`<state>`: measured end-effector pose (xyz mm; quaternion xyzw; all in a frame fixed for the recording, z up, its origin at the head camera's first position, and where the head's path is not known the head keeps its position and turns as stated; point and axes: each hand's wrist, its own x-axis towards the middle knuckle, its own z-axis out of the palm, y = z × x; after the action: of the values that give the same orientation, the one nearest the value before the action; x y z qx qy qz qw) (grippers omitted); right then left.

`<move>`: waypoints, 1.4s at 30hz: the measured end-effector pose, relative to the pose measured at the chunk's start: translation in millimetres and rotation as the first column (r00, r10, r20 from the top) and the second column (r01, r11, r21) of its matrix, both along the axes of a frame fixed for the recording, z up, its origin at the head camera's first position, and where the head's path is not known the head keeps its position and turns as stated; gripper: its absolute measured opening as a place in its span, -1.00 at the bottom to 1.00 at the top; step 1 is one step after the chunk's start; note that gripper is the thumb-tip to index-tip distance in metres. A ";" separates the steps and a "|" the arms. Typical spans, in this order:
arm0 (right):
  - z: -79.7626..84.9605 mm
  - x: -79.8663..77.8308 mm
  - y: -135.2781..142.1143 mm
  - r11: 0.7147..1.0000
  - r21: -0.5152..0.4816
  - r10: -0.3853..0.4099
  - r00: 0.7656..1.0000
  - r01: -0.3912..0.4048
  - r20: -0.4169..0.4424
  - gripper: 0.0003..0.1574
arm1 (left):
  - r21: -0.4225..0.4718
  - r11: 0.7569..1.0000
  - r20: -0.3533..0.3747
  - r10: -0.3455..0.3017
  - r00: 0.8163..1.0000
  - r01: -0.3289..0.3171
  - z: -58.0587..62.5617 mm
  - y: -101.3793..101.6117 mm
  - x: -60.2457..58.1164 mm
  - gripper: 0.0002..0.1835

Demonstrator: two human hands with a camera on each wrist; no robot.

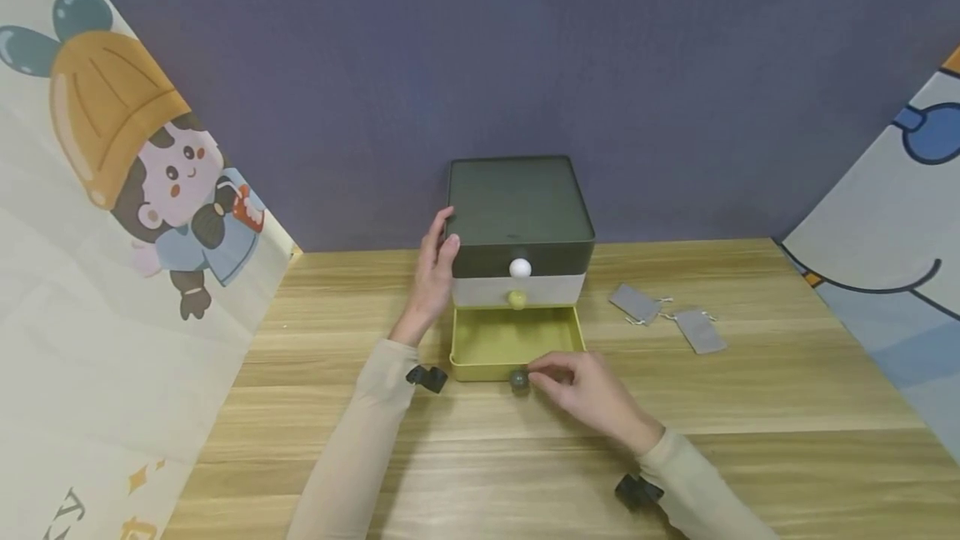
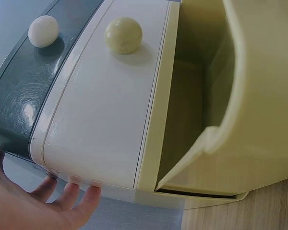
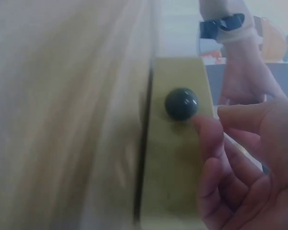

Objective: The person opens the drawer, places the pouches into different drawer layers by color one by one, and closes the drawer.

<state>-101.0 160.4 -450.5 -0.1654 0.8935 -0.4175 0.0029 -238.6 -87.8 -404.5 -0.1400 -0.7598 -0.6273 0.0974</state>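
A small three-tier drawer box (image 1: 517, 198) stands against the back wall. Its dark green top drawer (image 2: 26, 91) has a white knob (image 1: 520, 268); the white middle drawer (image 2: 101, 110) has a yellow-green knob (image 2: 124, 35). The yellow-green bottom drawer (image 1: 480, 372) is pulled out, and no object shows inside it. My left hand (image 1: 431, 277) rests with its fingers against the box's left side. Beside the bottom drawer's dark green knob (image 3: 181, 104) is my right hand (image 1: 592, 394), thumb and forefinger bent close to the knob but not round it.
Two grey drawstring pouches (image 1: 636, 303) (image 1: 700, 331) lie on the wooden table (image 1: 750, 407), right of the box. Behind rises a blue-grey wall (image 1: 480, 48). Cartoon-printed panels (image 1: 90, 273) border the table on both sides.
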 end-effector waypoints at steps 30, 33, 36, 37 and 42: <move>9.2 -33.7 84.9 0.965 -0.064 -0.259 0.965 0.256 -0.034 -0.69 | -0.009 1.000 -0.003 -0.003 1.000 0.003 1.2 0.4 1.7 -0.33; 9.3 -40.9 97.5 0.957 -0.064 -0.283 0.959 0.283 0.008 -0.62 | -0.007 1.000 -0.003 -0.010 1.000 0.010 1.1 1.2 1.8 -0.32; 7.7 -48.3 107.6 0.952 -0.065 -0.296 0.955 0.298 0.034 -0.57 | -0.002 1.000 -0.004 -0.013 1.000 0.013 0.7 1.7 1.9 -0.32; 6.8 -50.5 110.3 0.951 -0.063 -0.302 0.953 0.304 0.040 -0.56 | -0.005 1.000 -0.001 -0.010 1.000 0.010 0.6 1.7 2.1 -0.32; 0.4 -59.3 122.1 0.934 -0.047 -0.349 0.933 0.354 0.087 -0.51 | -0.011 1.000 0.002 0.007 1.000 -0.007 0.3 1.2 2.4 -0.33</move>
<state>-160.3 282.5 -450.1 0.0133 0.8945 -0.4450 -0.0421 -236.2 -86.6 -404.1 -0.1373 -0.7638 -0.6230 0.0978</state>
